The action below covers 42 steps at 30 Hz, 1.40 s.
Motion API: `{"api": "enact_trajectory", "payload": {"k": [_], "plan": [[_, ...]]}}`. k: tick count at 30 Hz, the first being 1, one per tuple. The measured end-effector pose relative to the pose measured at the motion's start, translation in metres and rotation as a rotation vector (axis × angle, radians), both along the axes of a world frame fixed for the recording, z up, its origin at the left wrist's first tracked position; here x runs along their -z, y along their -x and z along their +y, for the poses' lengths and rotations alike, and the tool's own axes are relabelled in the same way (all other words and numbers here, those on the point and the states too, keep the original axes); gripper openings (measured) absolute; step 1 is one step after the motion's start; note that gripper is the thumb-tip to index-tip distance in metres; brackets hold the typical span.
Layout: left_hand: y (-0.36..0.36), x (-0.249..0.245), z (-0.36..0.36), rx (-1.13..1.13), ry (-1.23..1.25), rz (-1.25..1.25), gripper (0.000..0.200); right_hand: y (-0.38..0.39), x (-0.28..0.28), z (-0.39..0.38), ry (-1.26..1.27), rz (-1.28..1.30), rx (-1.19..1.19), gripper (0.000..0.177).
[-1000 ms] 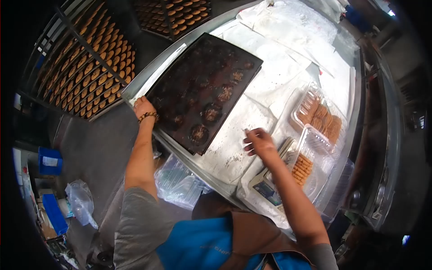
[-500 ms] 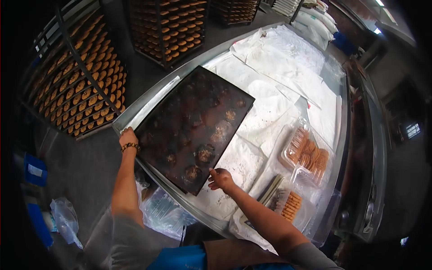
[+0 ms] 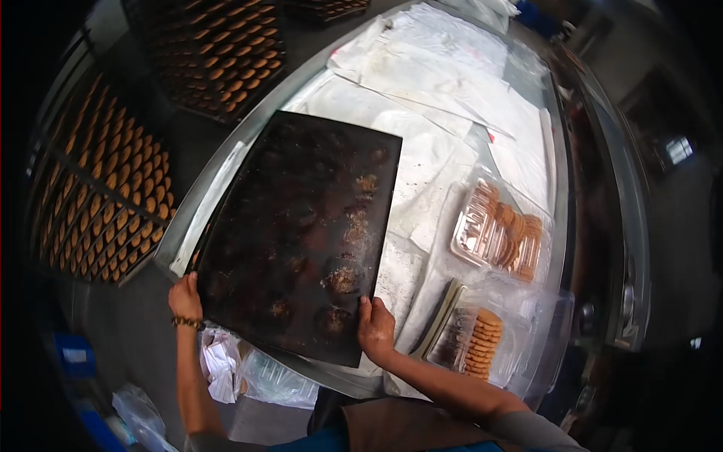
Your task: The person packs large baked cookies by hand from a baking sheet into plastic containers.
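Note:
A large dark baking tray (image 3: 297,226) with crumb stains lies on the paper-covered metal table (image 3: 233,143). My left hand (image 3: 184,297) grips the tray's near left corner. My right hand (image 3: 374,328) grips its near right corner. The tray is bare of biscuits, with only burnt rings and crumbs on it.
Clear plastic boxes of round biscuits (image 3: 501,230) stand to the right, one (image 3: 482,343) on a scale near my right arm. Racks of baked biscuits (image 3: 98,196) stand to the left and far left (image 3: 218,53). Plastic packaging (image 3: 263,373) lies below the table edge.
My right hand moved from the scale to the tray's near right corner and took hold. My left hand slid along to the near left corner. The tray has turned toward me.

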<state>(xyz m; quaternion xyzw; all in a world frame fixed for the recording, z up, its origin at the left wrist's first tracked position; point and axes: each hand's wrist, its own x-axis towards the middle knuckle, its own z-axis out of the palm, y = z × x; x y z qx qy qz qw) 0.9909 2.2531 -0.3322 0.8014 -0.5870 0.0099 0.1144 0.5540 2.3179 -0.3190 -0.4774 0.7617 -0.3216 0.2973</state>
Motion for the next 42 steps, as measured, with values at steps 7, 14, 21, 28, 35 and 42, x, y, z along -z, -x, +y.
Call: {"api": "enact_trajectory", "payload": {"k": [7, 14, 21, 28, 35, 42], "plan": [[0.103, -0.022, -0.105, 0.194, 0.343, 0.270, 0.049, 0.094, -0.012, -0.088, 0.241, -0.036, 0.162, 0.047], [0.282, -0.051, -0.142, 0.278, 0.385, 0.610, 0.049, 0.246, -0.109, -0.104, 0.179, 0.109, 0.294, 0.052], [0.440, -0.150, -0.094, 0.600, 0.206, 1.193, 0.043, 0.335, -0.212, 0.091, 0.428, -0.101, 0.628, 0.031], [0.570, -0.268, 0.021, 1.282, -0.316, 1.551, 0.037, 0.379, -0.245, 0.325, 0.524, -0.117, 1.084, 0.035], [0.694, -0.351, 0.197, 1.533, -0.491, 1.753, 0.036, 0.391, -0.185, 0.492, 0.740, -0.327, 1.402, 0.030], [0.841, -0.314, 0.322, 1.875, -0.722, 1.462, 0.013, 0.379, -0.096, 0.621, 0.455, -0.684, 1.752, 0.030]]}}
